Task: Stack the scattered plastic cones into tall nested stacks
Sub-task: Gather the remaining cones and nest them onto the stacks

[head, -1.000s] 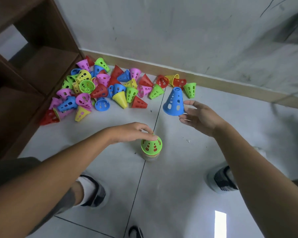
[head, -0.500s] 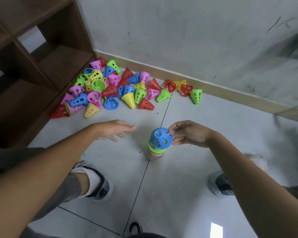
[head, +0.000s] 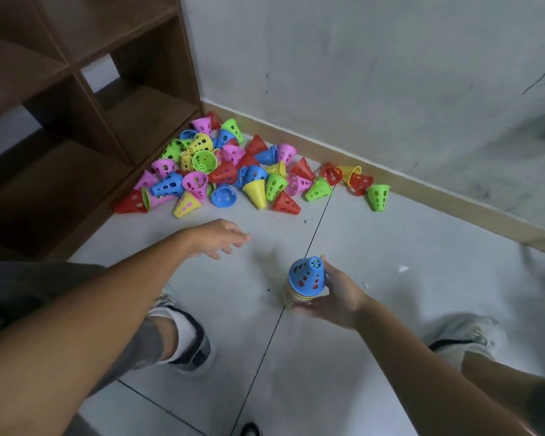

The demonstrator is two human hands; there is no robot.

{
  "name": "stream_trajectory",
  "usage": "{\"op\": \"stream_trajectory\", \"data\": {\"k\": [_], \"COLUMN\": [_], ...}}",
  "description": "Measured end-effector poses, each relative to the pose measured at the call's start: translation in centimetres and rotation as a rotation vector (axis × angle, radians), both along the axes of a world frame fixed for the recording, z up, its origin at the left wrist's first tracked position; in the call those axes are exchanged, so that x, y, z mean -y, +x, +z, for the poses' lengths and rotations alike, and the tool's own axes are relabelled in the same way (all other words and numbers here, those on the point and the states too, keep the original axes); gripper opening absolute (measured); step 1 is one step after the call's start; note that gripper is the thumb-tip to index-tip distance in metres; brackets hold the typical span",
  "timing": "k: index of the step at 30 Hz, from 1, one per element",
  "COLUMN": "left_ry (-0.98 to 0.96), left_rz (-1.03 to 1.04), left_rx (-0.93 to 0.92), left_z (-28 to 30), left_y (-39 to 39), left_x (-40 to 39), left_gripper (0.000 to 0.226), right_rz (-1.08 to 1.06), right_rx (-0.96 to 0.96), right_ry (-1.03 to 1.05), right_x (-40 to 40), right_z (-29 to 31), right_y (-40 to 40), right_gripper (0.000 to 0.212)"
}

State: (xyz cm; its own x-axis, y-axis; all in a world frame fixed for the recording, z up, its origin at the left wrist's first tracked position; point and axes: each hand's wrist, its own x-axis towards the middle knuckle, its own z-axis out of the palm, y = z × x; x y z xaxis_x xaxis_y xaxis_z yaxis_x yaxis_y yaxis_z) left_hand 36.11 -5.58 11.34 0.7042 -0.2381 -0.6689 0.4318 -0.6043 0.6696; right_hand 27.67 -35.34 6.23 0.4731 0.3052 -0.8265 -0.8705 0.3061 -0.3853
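Probably light, stiff, perforated plastic: blue cone [head: 307, 273] capping one nested stack [head: 299, 294] on floor [head: 390, 309], near centre. Best taken by lower rim, sides slick. Right hand [head: 337, 297] wrapped round stack; left hand [head: 217, 239] fingers spread, holding nothing, aimed at loose pile [head: 233, 171] by shelf [head: 92, 121]. Roughly forty loose cones, exact count unclear.

Cone pile [head: 233, 171] behind stack [head: 304, 283]

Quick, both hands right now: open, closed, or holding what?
Left hand: open, fingers relaxed, holding nothing, reaching toward the loose cone pile.
Right hand: fingers curled round the cone stack topped by the blue cone.
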Motion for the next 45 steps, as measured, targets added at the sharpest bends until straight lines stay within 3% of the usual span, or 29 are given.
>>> {"op": "stream_trajectory", "data": {"k": [7, 12, 24, 30, 32, 34, 37, 42, 45], "left_ry": [0.0, 0.111, 0.336, 0.312, 0.287, 0.254, 0.281, 0.246, 0.231], "left_rz": [0.167, 0.258, 0.125, 0.108, 0.11, 0.101, 0.064, -0.003, -0.082], "left_rx": [0.075, 0.295, 0.548, 0.452, 0.441, 0.457, 0.546, 0.614, 0.608], "left_z": [-0.8, -3.4, -7.9, -7.5, -7.1, -6.9, -6.8, -7.6, -8.0], "left_y": [0.9, 2.2, 6.6, 10.4, 12.0, 13.7, 15.8, 18.3, 19.1], "left_x": [-2.7, -4.9, -4.2, -3.1, -2.5, -2.0, -0.9, 0.9, 1.8], "left_gripper": [0.033, 0.023, 0.002, 0.035, 0.04, 0.041, 0.042, 0.03, 0.026], "right_rz": [-0.135, -0.166, 0.01, 0.425, 0.507, 0.551, 0.528, 0.522, 0.672], "right_rx": [0.022, -0.019, 0.022, 0.069, 0.126, 0.239, 0.574, 0.921, 0.907], "right_ry": [-0.119, -0.114, -0.066, -0.295, -0.401, -0.531, -0.825, -1.171, -1.233], "right_x": [-2.9, -5.4, -9.4, -7.6, -6.9, -6.4, -5.7, -3.9, -3.3], "right_z": [-0.1, -0.8, -1.5, 0.7, 1.3, 1.4, 0.2, -2.9, -4.7], "right_y": [2.0, 5.1, 13.2, 17.0, 18.5, 20.1, 22.6, 26.4, 28.0], "right_gripper": [0.076, 0.071, 0.063, 0.092, 0.085, 0.064, 0.029, 0.03, 0.034]}}
